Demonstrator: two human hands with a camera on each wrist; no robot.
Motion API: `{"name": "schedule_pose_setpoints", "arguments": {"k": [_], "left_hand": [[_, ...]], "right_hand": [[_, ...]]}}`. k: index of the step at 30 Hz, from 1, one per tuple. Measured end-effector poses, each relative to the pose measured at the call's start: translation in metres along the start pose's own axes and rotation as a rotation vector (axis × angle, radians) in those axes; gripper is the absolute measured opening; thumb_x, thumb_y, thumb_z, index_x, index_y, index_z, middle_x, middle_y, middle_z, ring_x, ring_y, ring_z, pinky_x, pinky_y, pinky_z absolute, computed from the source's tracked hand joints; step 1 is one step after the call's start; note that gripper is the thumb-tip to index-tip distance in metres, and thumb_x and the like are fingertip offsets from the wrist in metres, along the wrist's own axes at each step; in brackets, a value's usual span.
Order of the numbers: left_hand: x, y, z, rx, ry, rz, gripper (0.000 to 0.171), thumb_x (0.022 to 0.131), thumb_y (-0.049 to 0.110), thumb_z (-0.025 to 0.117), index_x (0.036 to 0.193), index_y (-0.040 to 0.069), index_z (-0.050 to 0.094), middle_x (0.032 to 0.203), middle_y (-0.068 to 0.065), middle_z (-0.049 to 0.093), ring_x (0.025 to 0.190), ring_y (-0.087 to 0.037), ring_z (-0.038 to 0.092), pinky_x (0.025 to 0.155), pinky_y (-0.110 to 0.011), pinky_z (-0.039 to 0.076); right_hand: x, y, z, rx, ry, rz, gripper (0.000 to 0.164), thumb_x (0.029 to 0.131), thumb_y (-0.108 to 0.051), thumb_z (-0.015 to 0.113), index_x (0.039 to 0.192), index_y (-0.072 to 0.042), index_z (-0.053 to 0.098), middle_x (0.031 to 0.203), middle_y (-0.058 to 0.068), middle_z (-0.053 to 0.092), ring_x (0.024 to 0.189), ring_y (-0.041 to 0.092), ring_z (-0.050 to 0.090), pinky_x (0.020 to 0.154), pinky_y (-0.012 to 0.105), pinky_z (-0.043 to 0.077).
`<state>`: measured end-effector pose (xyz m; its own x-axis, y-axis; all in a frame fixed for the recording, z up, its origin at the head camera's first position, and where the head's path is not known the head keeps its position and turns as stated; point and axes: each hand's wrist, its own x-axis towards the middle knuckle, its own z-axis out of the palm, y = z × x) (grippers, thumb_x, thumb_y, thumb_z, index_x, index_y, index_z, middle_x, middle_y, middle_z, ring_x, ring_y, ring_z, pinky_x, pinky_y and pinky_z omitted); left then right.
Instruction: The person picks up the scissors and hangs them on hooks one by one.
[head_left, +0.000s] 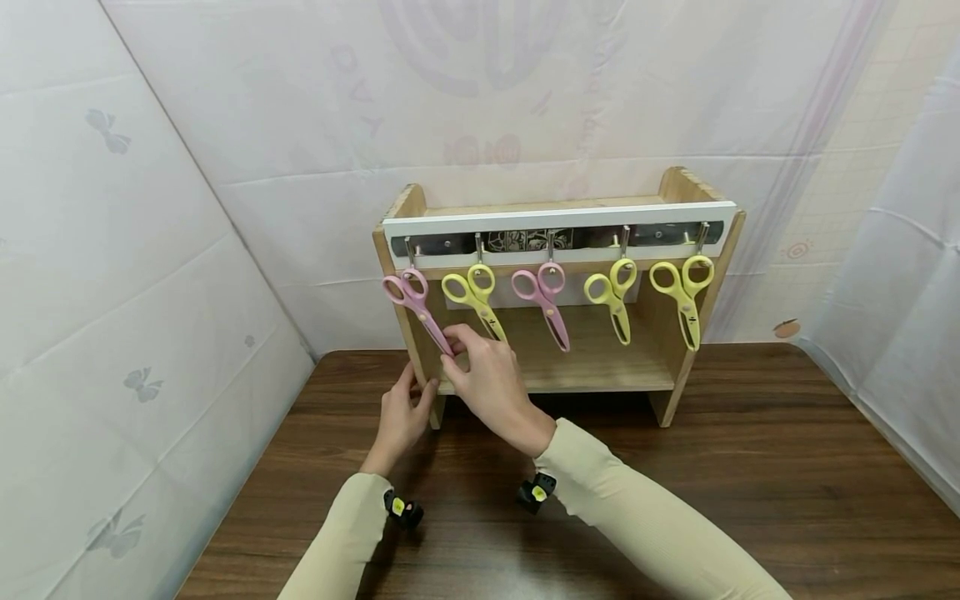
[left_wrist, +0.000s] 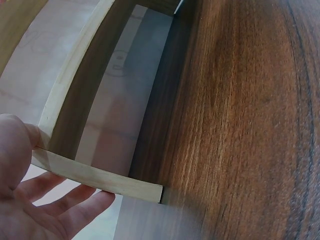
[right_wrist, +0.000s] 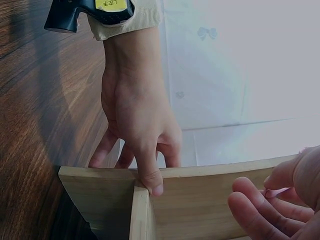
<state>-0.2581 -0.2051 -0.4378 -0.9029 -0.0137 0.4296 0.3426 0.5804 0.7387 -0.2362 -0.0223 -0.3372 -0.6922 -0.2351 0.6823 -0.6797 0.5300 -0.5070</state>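
Note:
A small wooden shelf (head_left: 600,367) carries a white hook rail (head_left: 562,218) across its front. Pink scissors (head_left: 425,315) hang by a handle loop from the leftmost hook, slanting down to the right. My right hand (head_left: 491,379) pinches their blade end between thumb and fingers. Low on the shelf's left side panel, my left hand (head_left: 401,417) grips the board edge. In the left wrist view, the fingers of that left hand (left_wrist: 45,200) lie along the panel's outer face. Its thumb (right_wrist: 150,175) presses the inner side by the lower board, as the right wrist view shows.
Along the rail to the right hang yellow scissors (head_left: 472,292), another pink pair (head_left: 547,300), then two more yellow pairs, one at the far right (head_left: 684,296). The shelf stands on a dark wooden table (head_left: 750,467). White patterned cloth (head_left: 300,125) hangs behind and at both sides.

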Motion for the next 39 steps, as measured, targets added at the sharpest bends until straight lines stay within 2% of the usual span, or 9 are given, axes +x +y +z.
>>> {"name": "schedule_pose_setpoints", "arguments": {"k": [4,11,28,33,36,39], "left_hand": [[0.000,0.000,0.000,0.002,0.000,-0.007,0.045,0.105,0.015,0.061,0.146,0.002,0.050,0.128,-0.027,0.066,0.106,-0.044,0.070,0.085,-0.052,0.061],[0.000,0.001,0.001,-0.001,-0.011,-0.018,0.046,0.105,0.016,0.060,0.148,0.003,0.048,0.130,-0.027,0.064,0.108,-0.044,0.069,0.086,-0.053,0.061],[0.002,0.000,0.006,-0.010,-0.012,0.010,0.045,0.105,0.017,0.060,0.147,0.005,0.050,0.129,-0.025,0.066,0.108,-0.044,0.069,0.087,-0.053,0.061],[0.002,0.000,0.004,0.016,-0.027,0.000,0.044,0.107,0.017,0.058,0.147,0.003,0.048,0.130,-0.025,0.065,0.109,-0.043,0.069,0.086,-0.053,0.061],[-0.001,0.004,-0.001,0.043,-0.031,-0.024,0.044,0.107,0.017,0.057,0.148,0.003,0.047,0.128,-0.026,0.065,0.108,-0.041,0.069,0.084,-0.053,0.061],[-0.006,0.008,-0.006,0.055,-0.033,-0.047,0.048,0.107,0.017,0.057,0.150,0.003,0.042,0.129,-0.028,0.064,0.110,-0.043,0.068,0.084,-0.054,0.061]], "right_hand": [[0.000,0.000,0.000,-0.005,-0.007,0.004,0.025,0.093,-0.009,0.074,0.118,-0.010,0.070,0.092,0.001,0.077,0.054,0.004,0.053,0.054,0.025,0.046],[-0.001,0.002,0.000,0.012,-0.032,0.004,0.027,0.094,-0.008,0.074,0.121,-0.008,0.069,0.094,0.002,0.078,0.047,0.002,0.046,0.047,0.021,0.039],[-0.004,0.008,-0.008,-0.016,-0.044,-0.012,0.026,0.094,-0.009,0.074,0.120,-0.009,0.069,0.094,0.002,0.078,0.044,0.004,0.042,0.043,0.020,0.035],[-0.007,0.007,-0.013,-0.040,-0.071,-0.015,0.028,0.096,-0.018,0.074,0.123,-0.012,0.068,0.097,0.002,0.078,0.050,0.004,0.051,0.046,0.022,0.041],[-0.011,0.006,-0.018,-0.052,-0.120,-0.022,0.032,0.097,-0.024,0.073,0.126,-0.013,0.067,0.099,0.003,0.077,0.060,0.009,0.064,0.051,0.025,0.049],[-0.017,0.006,-0.024,-0.066,-0.173,-0.048,0.035,0.096,-0.027,0.074,0.128,-0.014,0.067,0.100,0.004,0.077,0.065,0.010,0.067,0.054,0.027,0.052]]}}
